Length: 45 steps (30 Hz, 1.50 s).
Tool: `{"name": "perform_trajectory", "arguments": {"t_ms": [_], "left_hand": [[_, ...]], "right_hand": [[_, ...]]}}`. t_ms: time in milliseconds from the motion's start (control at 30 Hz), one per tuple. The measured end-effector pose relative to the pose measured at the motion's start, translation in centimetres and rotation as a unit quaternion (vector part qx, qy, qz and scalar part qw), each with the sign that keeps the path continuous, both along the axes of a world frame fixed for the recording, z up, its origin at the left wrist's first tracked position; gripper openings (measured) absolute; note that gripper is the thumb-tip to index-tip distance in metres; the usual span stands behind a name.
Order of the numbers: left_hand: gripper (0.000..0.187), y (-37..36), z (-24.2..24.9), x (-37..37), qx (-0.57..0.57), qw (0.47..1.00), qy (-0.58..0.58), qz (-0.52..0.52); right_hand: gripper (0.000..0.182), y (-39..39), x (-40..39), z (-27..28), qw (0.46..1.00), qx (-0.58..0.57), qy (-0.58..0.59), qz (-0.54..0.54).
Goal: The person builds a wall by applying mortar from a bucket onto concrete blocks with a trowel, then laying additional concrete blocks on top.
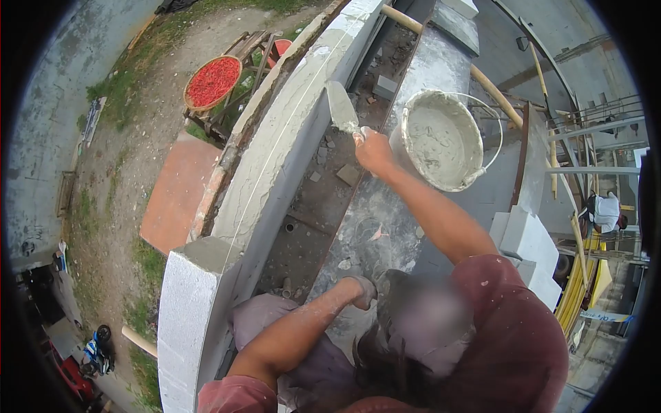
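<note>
My right hand (372, 150) is closed around the handle of a trowel (341, 107). The trowel's flat, mortar-smeared blade reaches to the inner edge of the wall top (279, 131), which is coated in grey wet mortar. Just right of that hand stands a bucket (474, 180) with a wire handle, holding grey mortar (441, 138). My left hand (363, 293), dusty and bent at the wrist, is low near my knee; its fingers are mostly hidden. A thin white string (258, 180) runs lengthwise along the mortared top.
A white block (189, 303) ends the wall nearby. The grey plank (375, 220) supports the bucket, with a gap beside it showing rubble below. Bamboo poles (497, 93) cross behind. Far below are a basket of red chillies (214, 81) and a motorbike (99, 350).
</note>
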State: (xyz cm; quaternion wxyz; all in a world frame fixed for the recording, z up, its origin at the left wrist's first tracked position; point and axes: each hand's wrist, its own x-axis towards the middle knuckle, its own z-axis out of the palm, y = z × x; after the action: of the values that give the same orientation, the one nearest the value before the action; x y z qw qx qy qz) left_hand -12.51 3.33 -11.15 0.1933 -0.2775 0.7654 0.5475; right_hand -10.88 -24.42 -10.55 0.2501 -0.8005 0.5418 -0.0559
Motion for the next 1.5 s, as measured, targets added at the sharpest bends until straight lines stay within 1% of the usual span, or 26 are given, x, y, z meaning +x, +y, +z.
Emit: {"name": "perform_trajectory", "arguments": {"t_ms": [33, 67, 133, 167, 233, 300, 333, 400, 467, 533, 600, 667, 733, 800, 1000, 1067, 1100, 1167, 1200, 1233, 1267, 1333, 1367, 1433, 1467, 1500], "left_hand": [[0.053, 0.1, -0.2, -0.2, -0.003, 1.0, -0.004, 0.0], [0.053, 0.3, -0.3, -0.4, 0.0, 1.0, -0.004, -0.002], [0.046, 0.5, -1.0, -0.4, 0.003, 0.999, -0.04, 0.004], [0.046, 0.8, -1.7, -0.3, 0.005, 0.999, -0.045, 0.0], [0.038, 2.0, -3.6, -0.2, -0.016, 0.998, -0.022, 0.049], [0.038, 2.7, -3.5, 0.9, -0.025, 0.997, -0.021, 0.077], [0.038, 2.8, -3.2, 1.6, -0.038, 0.993, -0.014, 0.11], [0.037, 2.6, -2.5, 2.7, -0.017, 0.993, -0.056, 0.1], [0.037, 2.4, -1.2, 3.9, 0.008, 0.991, -0.093, 0.093], [0.037, 2.1, 0.0, 5.0, 0.013, 0.99, -0.096, 0.103], [0.037, 2.5, -1.4, 5.0, -0.003, 0.989, -0.092, 0.118], [0.036, 2.2, -1.5, 4.6, -0.021, 0.987, -0.084, 0.133], [0.037, 1.2, 0.1, 4.4, 0.007, 0.987, -0.1, 0.127], [0.036, 1.0, 0.2, 3.4, -0.016, 0.989, -0.079, 0.126], [0.036, 1.0, -1.1, 1.1, -0.038, 0.991, -0.043, 0.123], [0.036, 1.2, -1.3, 0.8, -0.042, 0.992, -0.035, 0.115], [0.036, 1.4, -2.2, 0.3, -0.069, 0.992, -0.015, 0.105], [0.036, 2.3, -4.0, -0.6, -0.098, 0.991, 0.004, 0.091], [0.036, 2.9, -4.2, -0.7, -0.132, 0.982, 0.019, 0.131], [0.036, 3.2, -4.5, -0.8, -0.167, 0.971, 0.034, 0.168], [0.036, 3.1, -4.8, -0.9, -0.169, 0.972, 0.037, 0.161], [0.036, 1.9, -2.4, 0.0, -0.047, 0.992, 0.01, 0.113], [0.036, 1.8, -1.7, 0.0, -0.052, 0.994, 0.017, 0.095], [0.036, 1.2, -1.2, 0.1, -0.012, 0.996, -0.003, 0.093], [0.036, 0.6, -0.9, 0.1, -0.025, 0.997, 0.007, 0.073], [0.038, 0.6, -0.7, 0.1, -0.036, 0.997, 0.004, 0.07]], "right_hand": [[0.035, 0.9, -0.5, -0.6, 0.996, 0.059, -0.035, -0.051], [0.035, 1.5, -0.5, -1.2, 0.996, 0.062, -0.036, -0.054], [0.036, 2.2, 0.2, -3.0, 0.969, 0.116, -0.113, -0.185], [0.036, 1.7, 1.1, -3.9, 0.968, 0.119, -0.119, -0.188], [0.038, -0.9, 3.5, -5.8, 0.939, 0.121, -0.181, -0.267], [0.037, -2.9, 6.3, -8.0, 0.954, -0.034, -0.134, -0.268], [0.038, -3.8, 7.4, -7.5, 0.948, -0.012, -0.144, -0.283], [0.038, -5.1, 8.8, -6.8, 0.944, 0.018, -0.15, -0.295], [0.039, -5.0, 8.9, -6.9, 0.963, -0.067, -0.14, -0.222], [0.039, -3.1, 8.1, -7.6, 0.965, -0.088, -0.147, -0.197], [0.037, -0.8, 6.7, -8.2, 0.969, -0.104, -0.166, -0.149], [0.037, 3.6, 5.3, -9.3, 0.967, -0.16, -0.183, -0.082], [0.039, 8.4, 3.7, -8.6, 0.977, -0.096, -0.189, -0.015], [0.038, 12.8, 2.9, -9.7, 0.969, -0.13, -0.208, 0.033], [0.041, 21.5, 1.1, -9.2, 0.964, -0.052, -0.217, 0.148], [0.045, 22.9, 0.1, -8.6, 0.931, -0.019, -0.208, 0.301], [0.045, 23.6, -0.2, -8.1, 0.931, -0.018, -0.208, 0.3], [0.048, 24.6, -0.7, -7.6, 0.908, -0.003, -0.16, 0.387], [0.048, 24.6, -0.8, -7.4, 0.895, -0.024, -0.176, 0.408], [0.048, 24.4, -1.0, -7.3, 0.898, -0.028, -0.175, 0.404], [0.047, 24.1, -1.5, -7.2, 0.896, 0.007, -0.159, 0.415], [0.044, 23.1, -2.2, -6.0, 0.895, 0.041, -0.154, 0.418], [0.044, 22.5, -3.1, -5.1, 0.903, 0.035, -0.147, 0.402], [0.043, 21.1, -5.0, -2.4, 0.925, 0.06, -0.188, 0.325], [0.042, 20.3, -6.1, -1.0, 0.943, 0.054, -0.199, 0.262], [0.042, 19.4, -7.3, 0.5, 0.949, 0.042, -0.19, 0.247]]}}
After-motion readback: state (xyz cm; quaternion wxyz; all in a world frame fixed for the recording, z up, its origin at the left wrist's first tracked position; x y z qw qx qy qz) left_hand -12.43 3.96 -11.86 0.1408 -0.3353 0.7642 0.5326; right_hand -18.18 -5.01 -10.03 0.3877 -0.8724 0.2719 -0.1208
